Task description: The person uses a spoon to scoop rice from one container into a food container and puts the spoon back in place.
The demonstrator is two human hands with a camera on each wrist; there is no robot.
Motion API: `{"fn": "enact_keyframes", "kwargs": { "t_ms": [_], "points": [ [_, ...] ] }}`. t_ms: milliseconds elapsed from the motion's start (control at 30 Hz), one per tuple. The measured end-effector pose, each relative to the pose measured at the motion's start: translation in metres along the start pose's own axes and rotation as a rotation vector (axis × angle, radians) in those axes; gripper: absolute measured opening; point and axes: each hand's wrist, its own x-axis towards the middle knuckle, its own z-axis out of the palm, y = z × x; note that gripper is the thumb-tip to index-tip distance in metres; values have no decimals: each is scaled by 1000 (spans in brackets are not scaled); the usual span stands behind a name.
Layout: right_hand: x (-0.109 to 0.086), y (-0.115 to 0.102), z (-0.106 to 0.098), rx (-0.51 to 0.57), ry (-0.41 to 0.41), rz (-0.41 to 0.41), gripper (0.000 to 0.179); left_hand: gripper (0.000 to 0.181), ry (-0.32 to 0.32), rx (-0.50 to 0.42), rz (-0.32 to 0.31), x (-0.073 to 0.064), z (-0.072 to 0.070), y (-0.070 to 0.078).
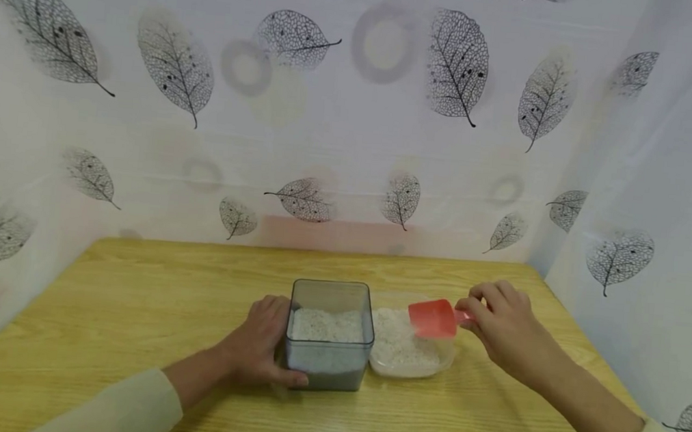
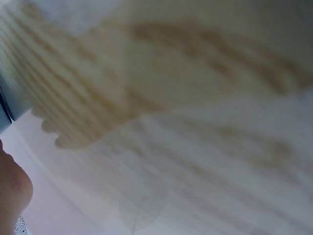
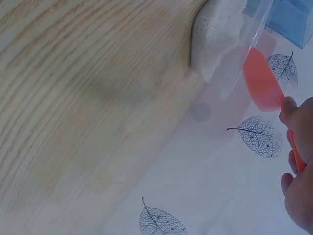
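My left hand (image 1: 262, 346) holds the left side of a square grey see-through container (image 1: 328, 365), its thumb across the lower front and the fingers along the side. White grains (image 1: 327, 325), like rice, fill the container partway. My right hand (image 1: 502, 326) grips the handle of a red scoop (image 1: 434, 318); in the right wrist view, the fingers curl round the handle behind the scoop's cup (image 3: 263, 81). The scoop is tilted over a shallow clear tub (image 1: 409, 370) that holds more of the white grains (image 1: 399, 341). Only part of the left hand (image 2: 13, 188) shows in the left wrist view.
The tub stands right beside the container on a wood-grain table (image 1: 159, 302). A white curtain (image 1: 328, 139) with a leaf print encloses the table at the back and on both sides.
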Motion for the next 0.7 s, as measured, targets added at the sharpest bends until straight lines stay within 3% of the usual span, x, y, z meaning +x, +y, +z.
{"fn": "enact_keyframes", "kwargs": {
  "t_ms": [267,467,700],
  "points": [
    [27,-8,-14,-74,117,-133,48,107,4,1,6,0,0,-1],
    [58,-17,-21,-29,224,-103,44,107,-4,-7,-7,-1,-2,1],
    [89,-42,-26,55,178,-95,47,107,9,-2,10,-1,-1,0]
  ]
}}
